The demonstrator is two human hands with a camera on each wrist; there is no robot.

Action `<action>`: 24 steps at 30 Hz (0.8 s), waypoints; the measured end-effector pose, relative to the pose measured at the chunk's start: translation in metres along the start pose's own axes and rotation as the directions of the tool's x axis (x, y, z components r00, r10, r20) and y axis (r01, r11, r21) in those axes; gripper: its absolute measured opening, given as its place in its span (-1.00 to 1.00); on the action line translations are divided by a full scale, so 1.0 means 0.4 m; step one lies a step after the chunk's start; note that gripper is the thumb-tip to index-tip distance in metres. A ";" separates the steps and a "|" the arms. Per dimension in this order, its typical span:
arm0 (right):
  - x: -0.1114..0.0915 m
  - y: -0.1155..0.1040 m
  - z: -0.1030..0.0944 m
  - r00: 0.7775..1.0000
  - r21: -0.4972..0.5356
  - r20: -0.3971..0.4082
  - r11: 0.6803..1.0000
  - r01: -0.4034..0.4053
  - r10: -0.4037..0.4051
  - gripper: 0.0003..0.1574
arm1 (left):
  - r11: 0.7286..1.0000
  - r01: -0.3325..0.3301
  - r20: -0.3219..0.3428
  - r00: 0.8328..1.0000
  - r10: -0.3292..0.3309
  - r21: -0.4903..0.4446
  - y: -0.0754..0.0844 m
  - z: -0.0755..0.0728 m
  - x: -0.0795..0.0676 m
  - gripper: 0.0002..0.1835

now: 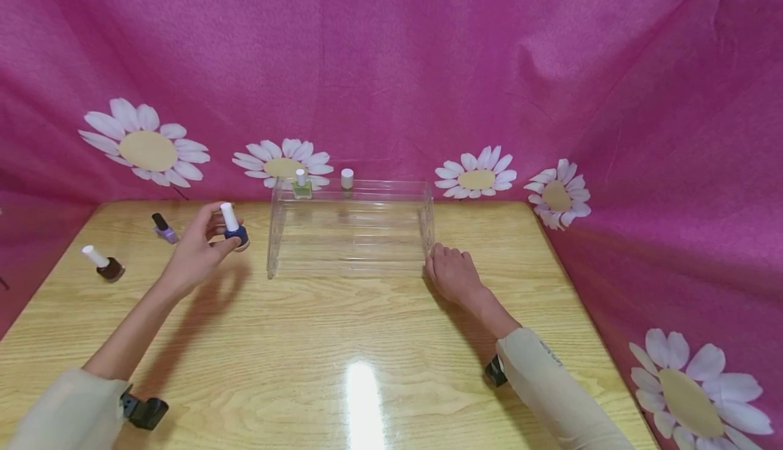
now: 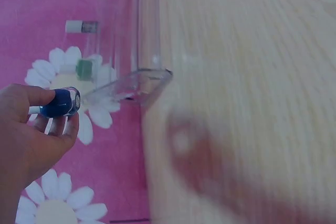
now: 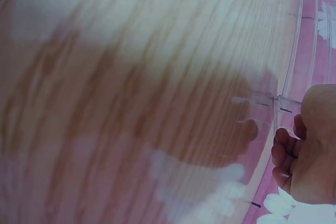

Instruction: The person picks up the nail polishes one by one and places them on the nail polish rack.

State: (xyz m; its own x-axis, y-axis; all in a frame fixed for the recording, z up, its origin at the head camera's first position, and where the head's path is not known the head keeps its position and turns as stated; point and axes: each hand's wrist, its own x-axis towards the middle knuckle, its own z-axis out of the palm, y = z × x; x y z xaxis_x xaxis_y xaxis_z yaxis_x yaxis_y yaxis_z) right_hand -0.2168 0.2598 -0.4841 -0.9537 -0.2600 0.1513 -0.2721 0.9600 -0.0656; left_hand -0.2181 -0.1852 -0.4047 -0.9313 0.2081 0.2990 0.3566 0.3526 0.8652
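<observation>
My left hand (image 1: 198, 249) pinches a bottle of dark blue nail polish (image 1: 236, 235) with a white cap, held above the table to the left of a clear tiered rack (image 1: 351, 271). The same blue bottle shows between thumb and fingers in the left wrist view. At the rack's front right corner, my right hand (image 1: 453, 274) grips the edge with curled fingers; the right wrist view hides part of this contact. On the rack's top tier stand a green nail polish bottle (image 1: 302, 187) and, to its right, a pale or clear bottle with a white cap (image 1: 347, 179).
On the table's left side are a dark brown nail polish bottle (image 1: 110, 269) with a white cap and a lilac bottle (image 1: 166, 233) with a black cap. A pink cloth (image 1: 379, 62) with daisies rises behind the wooden table (image 1: 293, 355).
</observation>
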 end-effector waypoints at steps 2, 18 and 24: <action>-0.001 -0.001 -0.001 1.000 0.004 0.001 1.000 -0.004 0.004 -0.67 | 1.000 0.001 0.011 1.000 -0.001 -0.002 0.012 0.010 0.012 -0.44; -0.005 0.000 0.000 0.999 -0.008 -0.029 1.000 0.012 -0.013 -0.68 | 0.993 -0.044 0.100 0.994 0.055 -0.107 0.084 0.121 0.127 -0.42; -0.003 -0.003 -0.006 1.000 0.003 -0.009 1.000 0.006 -0.006 -0.69 | 0.990 -0.049 0.118 0.991 0.064 -0.129 0.110 0.170 0.168 -0.40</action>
State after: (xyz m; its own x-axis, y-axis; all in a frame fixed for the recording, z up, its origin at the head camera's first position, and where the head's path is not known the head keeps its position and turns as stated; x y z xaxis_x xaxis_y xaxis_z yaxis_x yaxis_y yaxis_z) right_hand -0.2150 0.2592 -0.4820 -0.9507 -0.2652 0.1609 -0.2786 0.9580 -0.0673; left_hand -0.2598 -0.0937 -0.3738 -0.8910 0.3369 0.3044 0.3891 0.2209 0.8943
